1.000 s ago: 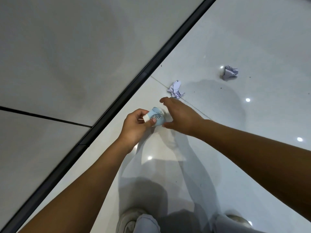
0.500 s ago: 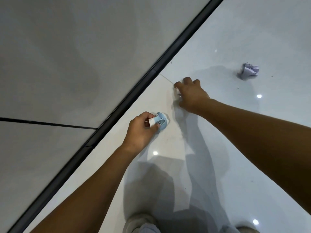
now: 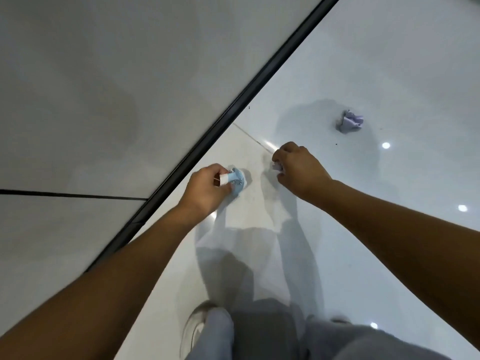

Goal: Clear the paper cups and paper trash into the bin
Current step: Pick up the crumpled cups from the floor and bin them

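A: What is in the left hand (image 3: 205,189)?

B: A blue paper cup (image 3: 235,181), lying on its side. The fingers curl round it. I can't see inside it (the open end is hidden by the hand).

A: And the right hand (image 3: 298,168)?

B: It is closed round a bit of crumpled paper (image 3: 277,167), near the middle of the frame. Only a pale scrap peeks out.

A: What is under them?

B: A shiny white floor (image 3: 389,61) with bright light spots. A black strip (image 3: 233,107) runs from the top down to the lower left, with a grey wall (image 3: 104,74) at upper left.

A: Any more trash?

B: Yes, a pale purple paper ball (image 3: 349,121) at the upper right, well apart from both hands. A white shoe (image 3: 193,331) shows at the bottom.
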Available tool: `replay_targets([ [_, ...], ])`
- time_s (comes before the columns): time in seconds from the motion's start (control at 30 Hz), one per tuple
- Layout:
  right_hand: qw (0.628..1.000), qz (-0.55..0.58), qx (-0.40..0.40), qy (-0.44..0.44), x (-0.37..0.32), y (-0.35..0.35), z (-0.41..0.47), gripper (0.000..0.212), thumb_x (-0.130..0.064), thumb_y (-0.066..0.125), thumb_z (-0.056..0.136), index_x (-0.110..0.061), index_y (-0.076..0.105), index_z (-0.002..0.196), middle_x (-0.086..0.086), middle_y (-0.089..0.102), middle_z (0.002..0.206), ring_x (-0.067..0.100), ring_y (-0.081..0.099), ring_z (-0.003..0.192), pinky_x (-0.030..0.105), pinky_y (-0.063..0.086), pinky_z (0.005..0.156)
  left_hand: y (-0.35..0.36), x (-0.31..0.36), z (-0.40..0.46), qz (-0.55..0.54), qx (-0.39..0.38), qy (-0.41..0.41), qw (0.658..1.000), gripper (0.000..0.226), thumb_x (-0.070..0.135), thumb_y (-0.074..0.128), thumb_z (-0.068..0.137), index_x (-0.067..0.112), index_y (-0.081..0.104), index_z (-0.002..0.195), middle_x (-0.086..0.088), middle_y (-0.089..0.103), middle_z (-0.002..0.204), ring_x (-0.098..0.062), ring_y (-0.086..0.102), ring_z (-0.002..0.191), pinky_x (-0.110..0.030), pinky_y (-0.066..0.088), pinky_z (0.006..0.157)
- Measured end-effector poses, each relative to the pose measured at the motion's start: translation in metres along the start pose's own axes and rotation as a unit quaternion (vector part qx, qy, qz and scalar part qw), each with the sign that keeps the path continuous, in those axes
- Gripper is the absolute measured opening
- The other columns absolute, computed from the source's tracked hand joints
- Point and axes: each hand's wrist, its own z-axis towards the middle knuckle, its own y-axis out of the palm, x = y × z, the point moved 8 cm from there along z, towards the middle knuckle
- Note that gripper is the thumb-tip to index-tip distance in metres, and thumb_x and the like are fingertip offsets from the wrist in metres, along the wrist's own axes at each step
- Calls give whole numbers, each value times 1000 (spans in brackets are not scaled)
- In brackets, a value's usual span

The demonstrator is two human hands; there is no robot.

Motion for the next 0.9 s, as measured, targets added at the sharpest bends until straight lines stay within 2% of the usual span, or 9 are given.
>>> replay_targets([
  [0.1, 1000, 16, -1, 14, -23, -61, -46, 19, -9, 57, 89, -7, 62, 107, 10, 55, 113, 29, 55, 91, 39, 52, 76, -31, 60, -36, 4, 2, 0, 1000, 12, 10, 68, 83, 15, 58, 80, 1, 63, 81, -13, 56, 72, -14, 42, 60],
  [0.23, 997, 51, -6, 55, -67, -163, -110, 27, -8, 59, 84, -10, 60, 111, 6, 55, 114, 29, 54, 95, 40, 52, 77, -74, 150, -109, 7, -11, 6, 1000, 9, 9, 65, 84, 14, 58, 82, -1, 63, 83, -17, 58, 76, -22, 43, 63],
  [0.33, 995, 68, -2, 74, -109, -246, -156, 30, -9, 61, 83, -12, 61, 113, 4, 55, 116, 26, 55, 98, 39, 53, 76, -120, 209, -175, 0, -10, 5, 1000, 10, 9, 65, 84, 15, 58, 83, 1, 61, 81, -14, 57, 74, -17, 41, 61],
  [0.5, 992, 97, 0, 76, -195, -375, -227, 30, -10, 62, 84, -12, 62, 114, 3, 56, 116, 23, 56, 99, 29, 49, 76, -209, 301, -281, -29, 10, -11, 999, 12, 8, 66, 84, 17, 57, 83, 6, 56, 72, -14, 52, 71, -12, 37, 56],
  [0.57, 992, 103, -8, 70, -229, -417, -250, 31, -10, 63, 83, -11, 61, 115, 4, 56, 116, 23, 57, 99, 28, 48, 77, -241, 330, -319, -45, 27, -20, 998, 12, 9, 66, 84, 17, 58, 84, 4, 56, 73, -14, 52, 70, -15, 40, 56],
  [0.67, 993, 111, -13, 35, -278, -466, -276, 31, -10, 64, 82, -9, 62, 112, 7, 58, 114, 23, 58, 99, 28, 45, 79, -285, 363, -372, -56, 65, -23, 996, 10, 9, 66, 83, 14, 60, 87, 0, 59, 79, -17, 54, 73, -22, 41, 64],
  [0.77, 998, 65, -21, -17, -322, -497, -295, 31, -12, 65, 83, -10, 62, 113, 6, 58, 116, 23, 58, 102, 22, 37, 78, -319, 372, -424, -76, 113, -35, 990, 9, 9, 67, 83, 14, 60, 87, -1, 59, 78, -20, 56, 75, -27, 46, 68],
  [0.9, 995, 23, -38, -85, -382, -521, -313, 31, -14, 64, 85, -12, 61, 116, 6, 54, 120, 25, 56, 106, 27, 46, 84, -356, 360, -494, -129, 193, -64, 971, 13, 9, 68, 83, 18, 58, 83, 3, 57, 74, -20, 58, 74, -30, 53, 72],
])
